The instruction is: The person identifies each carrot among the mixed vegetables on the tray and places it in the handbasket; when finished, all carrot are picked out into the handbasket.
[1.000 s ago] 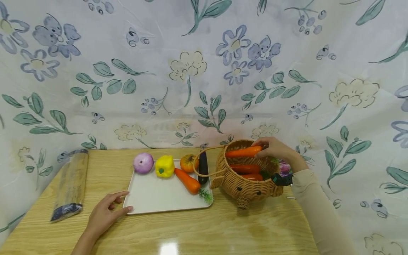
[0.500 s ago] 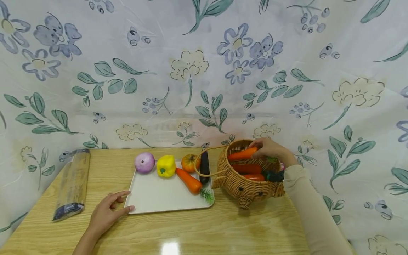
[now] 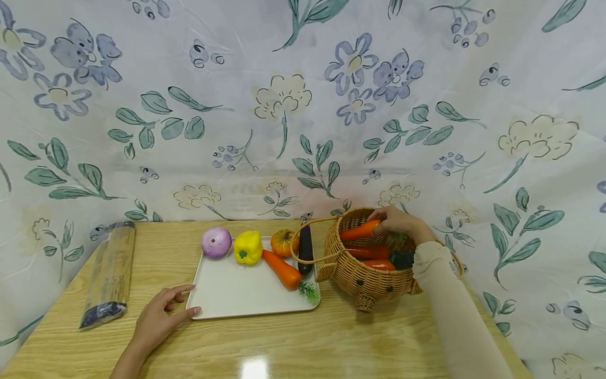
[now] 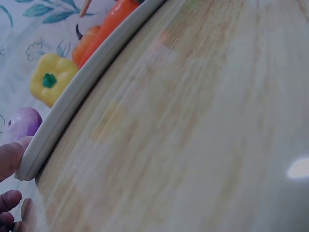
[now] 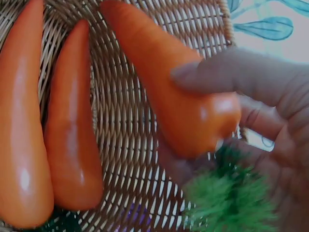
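Observation:
In the head view my right hand (image 3: 397,218) reaches into a wicker basket (image 3: 347,279) with an animal face. It grips a carrot (image 5: 164,77) near its thick end, thumb across it, green top hanging below the palm. Two more carrots, a left one (image 5: 21,121) and a shorter one (image 5: 75,130), lie beside it against the weave. My left hand (image 3: 158,313) touches the front left corner of a white tray (image 3: 227,300) with thumb and index finger. On the tray lie a yellow bell pepper (image 3: 248,247), a small pumpkin (image 3: 282,243), a carrot (image 3: 284,271) and an eggplant (image 3: 305,247).
A purple onion (image 3: 216,242) sits at the tray's back left corner. The basket's thin handle (image 3: 303,261) leans over the tray's right side. A clear plastic-wrapped bundle (image 3: 109,273) lies at the table's left. A floral cloth (image 3: 246,105) hangs behind the wooden table (image 3: 293,347).
My right hand has moved slightly left and lower into the basket with the carrot, its forearm swinging left. The left hand stays at the tray corner.

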Available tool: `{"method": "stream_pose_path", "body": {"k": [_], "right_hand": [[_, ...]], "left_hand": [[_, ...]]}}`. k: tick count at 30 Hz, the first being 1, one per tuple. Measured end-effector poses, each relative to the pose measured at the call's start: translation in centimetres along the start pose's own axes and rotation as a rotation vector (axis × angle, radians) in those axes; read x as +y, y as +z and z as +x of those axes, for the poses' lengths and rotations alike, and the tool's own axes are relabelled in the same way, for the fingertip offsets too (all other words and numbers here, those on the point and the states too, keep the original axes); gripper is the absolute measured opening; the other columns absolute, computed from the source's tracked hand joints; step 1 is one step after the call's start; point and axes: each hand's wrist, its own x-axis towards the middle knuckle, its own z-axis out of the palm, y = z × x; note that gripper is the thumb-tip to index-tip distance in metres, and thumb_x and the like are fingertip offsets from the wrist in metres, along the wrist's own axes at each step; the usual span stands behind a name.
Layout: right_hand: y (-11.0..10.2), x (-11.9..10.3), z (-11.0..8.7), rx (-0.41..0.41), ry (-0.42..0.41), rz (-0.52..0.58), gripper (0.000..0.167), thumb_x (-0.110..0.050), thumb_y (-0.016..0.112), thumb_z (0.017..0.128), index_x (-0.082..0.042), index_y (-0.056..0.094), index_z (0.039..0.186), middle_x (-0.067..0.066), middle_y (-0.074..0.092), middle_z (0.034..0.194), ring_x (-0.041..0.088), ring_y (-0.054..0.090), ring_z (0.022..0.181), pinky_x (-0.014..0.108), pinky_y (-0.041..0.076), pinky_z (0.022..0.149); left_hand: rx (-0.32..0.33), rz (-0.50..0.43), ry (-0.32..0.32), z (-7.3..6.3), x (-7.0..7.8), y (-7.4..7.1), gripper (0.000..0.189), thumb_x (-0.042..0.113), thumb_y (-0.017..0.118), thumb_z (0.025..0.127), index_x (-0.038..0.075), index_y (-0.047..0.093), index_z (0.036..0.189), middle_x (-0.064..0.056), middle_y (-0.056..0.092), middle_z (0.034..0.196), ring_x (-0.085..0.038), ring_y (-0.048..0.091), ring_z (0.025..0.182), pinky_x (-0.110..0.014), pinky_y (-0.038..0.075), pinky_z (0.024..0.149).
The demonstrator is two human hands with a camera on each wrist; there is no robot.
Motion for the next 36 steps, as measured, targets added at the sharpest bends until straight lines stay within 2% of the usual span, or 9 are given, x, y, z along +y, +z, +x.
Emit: {"method": "stream_pose_path", "body": {"k": [4,8,14,18,24,27,36], "right_hand": [[0.5,0.3,0.4,0.027,0.013,-0.057,0.042,-0.009,0.072,0.083,0.008,0.061,0.120,0.024,0.061,0.116,0.026,0.053,0.091,0.035,0.047,0.078],[1.1,0.4,0.9,0.048,0.062,-0.089,0.041,-0.010,0.076,0.081,0.005,0.061,0.116,0.021,0.059,0.113,0.026,0.051,0.088,0.035,0.047,0.075],[2.0,1.5,1.5,0.050,0.081,-0.197,0.040,-0.009,0.078,0.078,0.005,0.062,0.112,0.013,0.062,0.094,0.020,0.051,0.075,0.030,0.045,0.067],[2.3,1.9,1.6,0.036,0.088,-0.211,0.037,-0.008,0.079,0.075,0.003,0.062,0.106,0.011,0.059,0.090,0.020,0.051,0.074,0.030,0.044,0.066],[2.5,1.9,1.6,0.019,0.113,-0.203,0.042,-0.009,0.081,0.076,0.003,0.060,0.110,0.008,0.051,0.088,0.021,0.047,0.076,0.031,0.040,0.067],[2.6,1.9,1.7,0.024,0.125,-0.195,0.043,-0.009,0.081,0.076,0.002,0.060,0.112,0.009,0.052,0.090,0.021,0.047,0.076,0.032,0.040,0.068],[2.7,2.3,2.1,0.031,0.133,-0.236,0.049,-0.014,0.082,0.077,0.002,0.064,0.120,0.017,0.061,0.109,0.026,0.052,0.088,0.038,0.046,0.081]], "left_hand": [[-0.003,0.004,-0.004,0.0,0.0,0.1,0.050,0.036,0.082,0.081,0.018,0.069,0.125,0.001,0.059,0.094,-0.002,0.046,0.077,-0.024,0.041,0.069],[0.000,0.005,-0.009,0.0,0.0,0.1,0.050,0.036,0.082,0.081,0.019,0.069,0.125,0.002,0.059,0.094,-0.002,0.047,0.078,-0.024,0.042,0.069],[-0.009,-0.009,-0.015,-0.2,0.1,0.5,0.049,0.035,0.082,0.081,0.018,0.069,0.125,0.001,0.059,0.094,-0.003,0.046,0.077,-0.024,0.041,0.069],[-0.004,-0.001,-0.019,-0.3,0.1,0.5,0.050,0.036,0.083,0.080,0.019,0.069,0.125,0.002,0.059,0.094,-0.002,0.047,0.078,-0.023,0.041,0.070],[0.020,0.006,0.003,-0.2,0.0,0.3,0.049,0.034,0.084,0.079,0.019,0.070,0.124,0.002,0.059,0.094,-0.001,0.047,0.078,-0.022,0.041,0.069],[0.022,0.008,0.007,-0.2,0.0,0.2,0.049,0.034,0.084,0.079,0.018,0.070,0.123,0.003,0.059,0.093,-0.001,0.046,0.077,-0.022,0.040,0.069],[0.031,0.008,0.020,0.0,-0.2,0.3,0.048,0.033,0.084,0.079,0.018,0.070,0.123,0.003,0.059,0.092,-0.002,0.045,0.076,-0.021,0.039,0.068]]}}
